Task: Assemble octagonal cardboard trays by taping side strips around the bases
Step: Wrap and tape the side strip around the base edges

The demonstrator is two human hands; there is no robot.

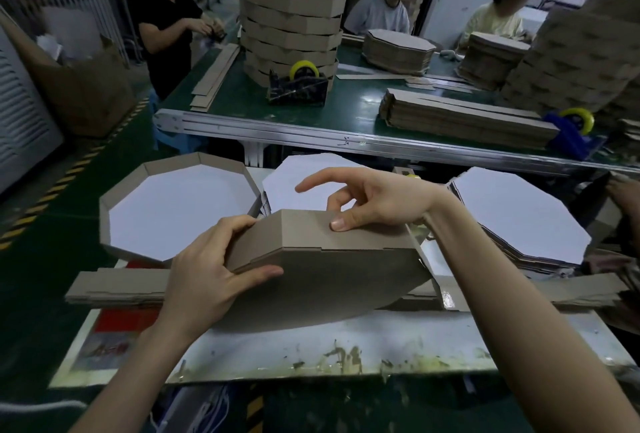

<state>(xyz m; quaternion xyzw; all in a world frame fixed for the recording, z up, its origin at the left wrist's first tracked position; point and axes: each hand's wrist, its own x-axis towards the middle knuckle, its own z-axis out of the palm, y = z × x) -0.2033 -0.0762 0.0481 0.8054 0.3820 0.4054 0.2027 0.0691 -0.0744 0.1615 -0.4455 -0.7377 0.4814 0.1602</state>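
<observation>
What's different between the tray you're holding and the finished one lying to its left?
The held tray stands tilted on edge, brown underside toward the camera; the finished tray lies open side up, showing white. The held tray's side strip ends loose at the right; the finished tray's wall is closed wherever visible. The left hand and right hand grip the held tray; neither touches the finished one. Both are octagonal cardboard.

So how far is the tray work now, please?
Done: one finished tray lies at the left, walls all round. In hand: the left hand and right hand hold a side strip bent around a base, brown side up; I see no tape on it. Left: the stack of bare bases at the right and the pile of strips.
</observation>
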